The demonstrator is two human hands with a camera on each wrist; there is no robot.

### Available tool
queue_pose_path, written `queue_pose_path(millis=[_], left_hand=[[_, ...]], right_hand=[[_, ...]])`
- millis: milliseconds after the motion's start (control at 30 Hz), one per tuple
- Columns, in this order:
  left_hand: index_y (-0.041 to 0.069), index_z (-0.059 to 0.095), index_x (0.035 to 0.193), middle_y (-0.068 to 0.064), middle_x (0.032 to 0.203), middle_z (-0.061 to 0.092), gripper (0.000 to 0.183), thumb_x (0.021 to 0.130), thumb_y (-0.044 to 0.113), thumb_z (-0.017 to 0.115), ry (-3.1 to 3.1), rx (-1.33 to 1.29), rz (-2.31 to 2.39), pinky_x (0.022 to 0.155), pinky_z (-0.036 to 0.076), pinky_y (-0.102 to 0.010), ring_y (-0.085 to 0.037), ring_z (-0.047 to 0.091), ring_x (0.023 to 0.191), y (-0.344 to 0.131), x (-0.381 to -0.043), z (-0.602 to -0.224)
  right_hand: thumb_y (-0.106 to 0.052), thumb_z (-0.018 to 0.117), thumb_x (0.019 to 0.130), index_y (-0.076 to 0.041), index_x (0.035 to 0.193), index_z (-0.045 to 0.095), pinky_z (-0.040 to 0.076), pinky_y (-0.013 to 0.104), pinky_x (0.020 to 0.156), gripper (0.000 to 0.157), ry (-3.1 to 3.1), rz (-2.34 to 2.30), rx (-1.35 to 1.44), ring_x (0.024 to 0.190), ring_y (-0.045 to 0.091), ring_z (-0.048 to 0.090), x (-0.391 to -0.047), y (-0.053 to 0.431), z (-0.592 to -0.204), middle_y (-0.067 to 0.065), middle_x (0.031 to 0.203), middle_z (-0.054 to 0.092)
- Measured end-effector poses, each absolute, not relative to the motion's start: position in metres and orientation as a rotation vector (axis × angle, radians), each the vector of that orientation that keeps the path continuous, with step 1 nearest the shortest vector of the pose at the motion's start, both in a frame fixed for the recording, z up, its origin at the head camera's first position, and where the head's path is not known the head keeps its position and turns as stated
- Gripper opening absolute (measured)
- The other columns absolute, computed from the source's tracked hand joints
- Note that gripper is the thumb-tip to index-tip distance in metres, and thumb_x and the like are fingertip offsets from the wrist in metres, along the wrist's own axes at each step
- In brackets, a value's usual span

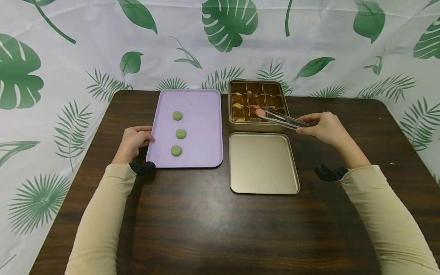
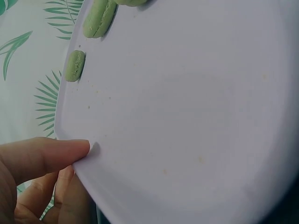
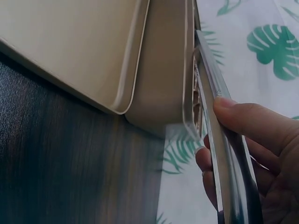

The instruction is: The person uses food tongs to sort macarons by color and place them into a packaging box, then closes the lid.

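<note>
My left hand (image 1: 132, 141) pinches the left edge of a lilac tray (image 1: 204, 122), thumb on top of the rim and fingers beneath, as the left wrist view (image 2: 44, 158) also shows. Three green macarons, a far one (image 1: 177, 115), a middle one (image 1: 180, 133) and a near one (image 1: 176, 150), lie on this tray. My right hand (image 1: 323, 128) grips metal tongs (image 1: 287, 121), whose tips hold a pink macaron (image 1: 260, 112) above the front of a gold tin (image 1: 256, 127). Inside the tin, a brown divider forms several compartments, and yellow pieces (image 1: 238, 105) show in its left column.
In front of the tin lies a flat gold lid (image 1: 262, 164), to the right of the tray. Everything stands on a dark wooden table (image 1: 206, 229). A leaf-patterned white cloth (image 1: 178, 23) hangs behind it.
</note>
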State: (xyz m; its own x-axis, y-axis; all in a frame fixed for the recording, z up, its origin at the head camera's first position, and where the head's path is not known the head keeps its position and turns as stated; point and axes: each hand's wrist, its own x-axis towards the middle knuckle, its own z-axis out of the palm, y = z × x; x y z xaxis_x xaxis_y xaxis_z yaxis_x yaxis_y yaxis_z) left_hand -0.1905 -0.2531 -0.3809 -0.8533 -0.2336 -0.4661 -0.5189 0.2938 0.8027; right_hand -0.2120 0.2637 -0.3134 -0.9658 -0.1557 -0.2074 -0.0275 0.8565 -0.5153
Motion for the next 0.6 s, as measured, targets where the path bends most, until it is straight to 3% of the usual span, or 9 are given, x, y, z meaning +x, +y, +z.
queue_pose_path(millis=[233,367,600], left_hand=[[0.006,0.046,0.142,-0.013,0.141,0.052,0.056,0.087,0.003,0.056,2.280,-0.671,1.602,0.085,0.052,-0.016,-0.008,0.055,0.106,-0.247,-0.192,-0.380],[0.006,0.046,0.142,-0.013,0.141,0.052,0.056,0.087,0.003,0.056,2.278,-0.671,1.606,0.078,0.052,-0.012,-0.007,0.056,0.104,-0.246,-0.193,-0.380],[0.006,0.046,0.141,-0.013,0.141,0.052,0.056,0.087,0.002,0.056,2.274,-0.666,1.623,0.073,0.051,-0.010,-0.010,0.055,0.107,-0.242,-0.194,-0.381]], right_hand=[[-0.043,0.066,0.087,-0.008,0.133,0.056,0.052,0.048,0.082,0.058,2.765,-0.778,-0.143,0.105,0.038,0.060,-0.212,0.266,-0.313,0.024,0.132,0.056],[-0.044,0.066,0.086,-0.009,0.133,0.056,0.053,0.040,0.076,0.060,2.776,-0.785,-0.142,0.104,0.035,0.061,-0.213,0.265,-0.312,0.023,0.133,0.056],[-0.042,0.068,0.086,-0.009,0.131,0.058,0.046,0.028,0.060,0.056,2.793,-0.850,-0.175,0.074,0.013,0.057,-0.214,0.251,-0.309,0.023,0.120,0.063]])
